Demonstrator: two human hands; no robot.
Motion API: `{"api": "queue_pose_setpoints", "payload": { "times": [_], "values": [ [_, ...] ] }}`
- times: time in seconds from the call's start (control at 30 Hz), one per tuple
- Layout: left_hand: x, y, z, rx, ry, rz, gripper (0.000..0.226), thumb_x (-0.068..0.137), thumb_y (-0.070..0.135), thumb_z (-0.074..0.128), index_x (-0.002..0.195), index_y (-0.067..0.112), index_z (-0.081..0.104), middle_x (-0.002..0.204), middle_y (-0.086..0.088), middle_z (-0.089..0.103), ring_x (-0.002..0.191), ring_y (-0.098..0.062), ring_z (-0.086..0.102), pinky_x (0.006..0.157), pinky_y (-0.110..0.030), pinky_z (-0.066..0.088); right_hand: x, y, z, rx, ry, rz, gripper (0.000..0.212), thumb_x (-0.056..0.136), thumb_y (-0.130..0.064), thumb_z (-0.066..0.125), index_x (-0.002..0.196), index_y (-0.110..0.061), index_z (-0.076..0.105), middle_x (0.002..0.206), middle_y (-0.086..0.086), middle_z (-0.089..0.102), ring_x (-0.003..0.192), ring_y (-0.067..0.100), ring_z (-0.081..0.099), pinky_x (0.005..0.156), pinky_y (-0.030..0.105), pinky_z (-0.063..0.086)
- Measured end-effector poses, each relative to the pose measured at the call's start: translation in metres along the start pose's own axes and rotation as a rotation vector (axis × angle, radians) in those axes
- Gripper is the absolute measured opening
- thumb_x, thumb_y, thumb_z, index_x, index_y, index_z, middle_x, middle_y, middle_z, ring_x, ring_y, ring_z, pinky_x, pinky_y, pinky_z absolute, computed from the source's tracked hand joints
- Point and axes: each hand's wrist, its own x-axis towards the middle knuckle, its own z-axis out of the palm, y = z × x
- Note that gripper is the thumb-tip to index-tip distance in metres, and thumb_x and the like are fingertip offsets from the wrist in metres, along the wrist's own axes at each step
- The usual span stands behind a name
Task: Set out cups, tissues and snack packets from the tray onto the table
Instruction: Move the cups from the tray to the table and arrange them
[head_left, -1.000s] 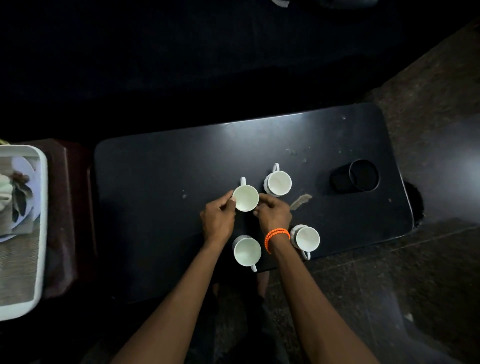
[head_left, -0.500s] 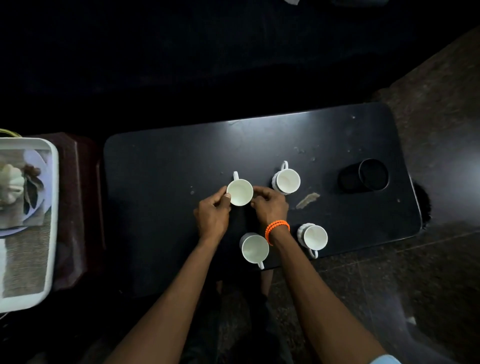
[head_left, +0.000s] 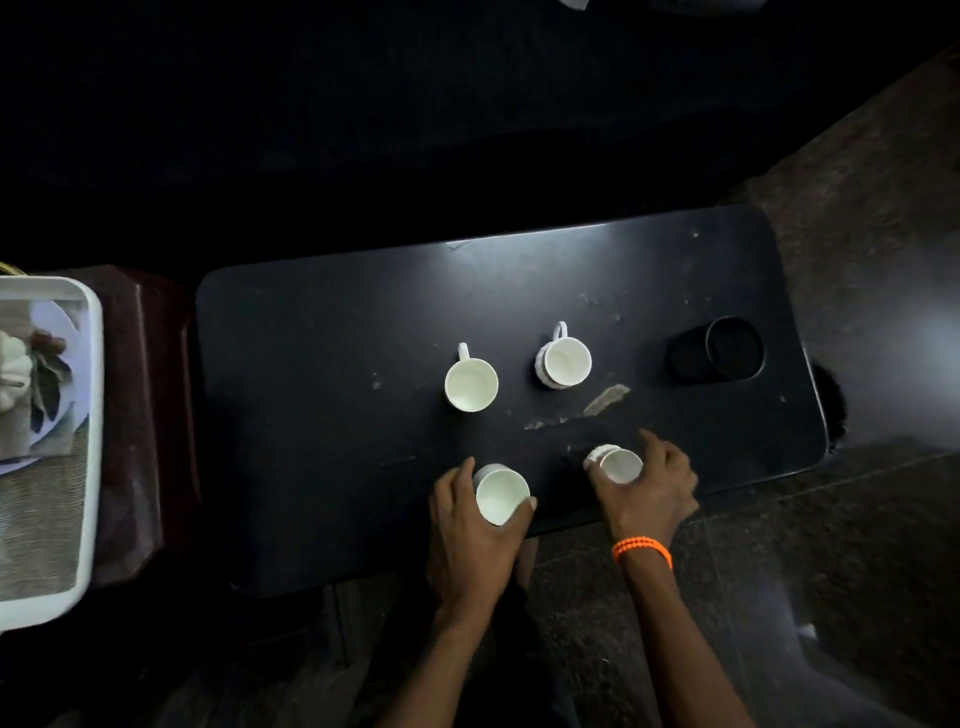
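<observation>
Now the left hand (head_left: 475, 530) and right hand (head_left: 647, 493) have left the far cup (head_left: 471, 385), fingers clamped on the near cups.

A dim room. A black, scuffed low table (head_left: 363, 322) fills the centre. Speckled dark stone floor (head_left: 872, 519) runs from 2 to 5 o'clock, with light glare at 3 o'clock. A maroon stool (head_left: 150, 395) stands at 9 o'clock.

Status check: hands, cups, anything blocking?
Left hand wrapped on near-left cup; right hand on near-right cup. Two far cups free. Tray still loaded. Nothing blocking.
</observation>
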Motion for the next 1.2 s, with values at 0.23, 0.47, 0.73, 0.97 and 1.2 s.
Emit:
{"api": "queue_pose_setpoints", "payload": {
  "times": [0.23,0.47,0.73,0.97,1.2],
  "values": [
    [-0.004,0.005,0.012,0.284,-0.055,0.104,0.086,0.062,0.044,0.087,0.137,0.029,0.047,0.125,0.002,0.049,0.114,-0.024,0.053,0.080,-0.040,0.057,-0.002,0.025,0.015,0.201,-0.111,0.026,0.080,0.060,-0.019,0.096,0.130,-0.004,0.060,0.128,0.021,0.058,0.118,0.038,0.056,0.102,0.041,0.045],
    [-0.001,0.004,0.013,0.303,-0.030,0.099,0.078,0.060,0.036,0.084,0.129,0.031,0.047,0.119,0.004,0.045,0.110,-0.022,0.049,0.069,-0.041,0.056,-0.004,0.026,0.024,0.209,-0.110,-0.033,0.072,0.062,-0.023,0.093,0.124,-0.007,0.060,0.118,0.017,0.058,0.109,0.036,0.059,0.094,0.036,0.047],
    [-0.004,0.001,0.009,0.305,-0.008,0.083,0.078,0.060,0.033,0.085,0.130,0.029,0.050,0.120,0.002,0.048,0.112,-0.024,0.052,0.071,-0.041,0.056,-0.013,0.024,0.028,0.236,-0.130,-0.057,0.068,0.060,-0.020,0.092,0.120,-0.010,0.061,0.116,0.014,0.057,0.106,0.034,0.059,0.090,0.032,0.045],
    [-0.005,0.001,0.008,0.294,-0.007,0.071,0.078,0.060,0.032,0.085,0.131,0.028,0.051,0.121,0.001,0.049,0.114,-0.025,0.052,0.073,-0.041,0.056,-0.013,0.023,0.025,0.221,-0.137,-0.073,0.068,0.061,-0.024,0.092,0.120,-0.013,0.060,0.116,0.010,0.056,0.107,0.033,0.059,0.090,0.036,0.048],
    [-0.001,0.002,0.011,0.296,0.017,0.079,0.081,0.059,0.036,0.085,0.130,0.030,0.047,0.119,0.002,0.048,0.113,-0.025,0.053,0.068,-0.039,0.056,-0.012,0.021,0.024,0.176,-0.175,-0.081,0.073,0.060,-0.031,0.092,0.123,-0.015,0.058,0.121,0.010,0.056,0.111,0.034,0.058,0.091,0.035,0.048]
  ]
}}
